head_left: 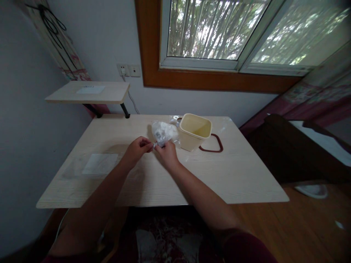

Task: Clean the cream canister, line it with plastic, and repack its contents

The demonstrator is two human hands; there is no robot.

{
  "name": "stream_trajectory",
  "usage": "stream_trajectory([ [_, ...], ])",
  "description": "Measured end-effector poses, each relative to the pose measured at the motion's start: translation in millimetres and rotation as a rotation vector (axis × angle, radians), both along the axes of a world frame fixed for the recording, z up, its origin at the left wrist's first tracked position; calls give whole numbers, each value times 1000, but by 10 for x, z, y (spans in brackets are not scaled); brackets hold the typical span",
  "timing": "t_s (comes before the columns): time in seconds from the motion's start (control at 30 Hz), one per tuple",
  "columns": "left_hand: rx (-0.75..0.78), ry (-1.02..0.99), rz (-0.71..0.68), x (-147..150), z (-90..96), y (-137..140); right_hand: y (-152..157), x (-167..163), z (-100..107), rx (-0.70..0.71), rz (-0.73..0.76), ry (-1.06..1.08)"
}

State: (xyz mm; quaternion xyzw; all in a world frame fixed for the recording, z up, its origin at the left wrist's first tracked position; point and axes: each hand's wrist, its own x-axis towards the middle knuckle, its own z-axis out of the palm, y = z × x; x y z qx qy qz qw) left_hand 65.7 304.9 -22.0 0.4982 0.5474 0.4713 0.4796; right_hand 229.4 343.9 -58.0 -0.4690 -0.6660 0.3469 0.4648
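Centrally, a clear plastic bag (163, 132) with white contents, over the far half of the pale surface (219, 179); resting or lifted, cannot tell. Left hand (137, 149), right hand (168, 153): fingers narrow, both pinching its gathered end. Cream bin (189, 142) just right; reddish-brown frame (221, 147) lies beyond that, on the bin's right.

Sleeves (246, 250) — dark maroon, short; forearms (204, 191) and hands (135, 151) bare. Garment front (168, 239) — dark maroon, with pale patches and fine pale lines.
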Motion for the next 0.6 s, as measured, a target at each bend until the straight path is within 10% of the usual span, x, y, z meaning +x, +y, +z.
stream_trajectory([
  [0.6,20,320,-212,-187,277,-9,36,22,30,20,18,-52],
])
